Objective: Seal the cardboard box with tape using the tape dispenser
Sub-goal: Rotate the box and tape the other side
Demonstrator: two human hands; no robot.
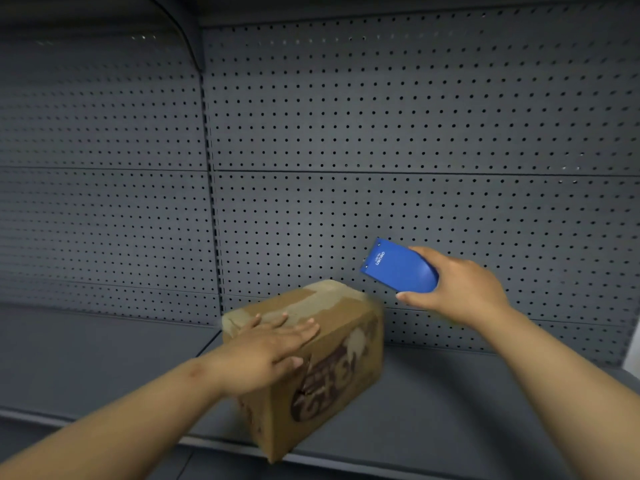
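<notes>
A brown cardboard box (332,368) with a dark printed logo on its side stands on the grey shelf, one corner toward me. Its top flaps lie closed, with strips of pale tape across them. My left hand (273,344) rests flat on the box's top, fingers spread. My right hand (460,289) holds a blue tape dispenser (398,266) in the air, up and to the right of the box's far corner, apart from the box. No tape roll shows from this side.
The grey metal shelf (450,410) has its front edge near the box's closest corner. A grey perforated back panel (381,133) rises right behind the box, with a vertical upright (213,220) left of it.
</notes>
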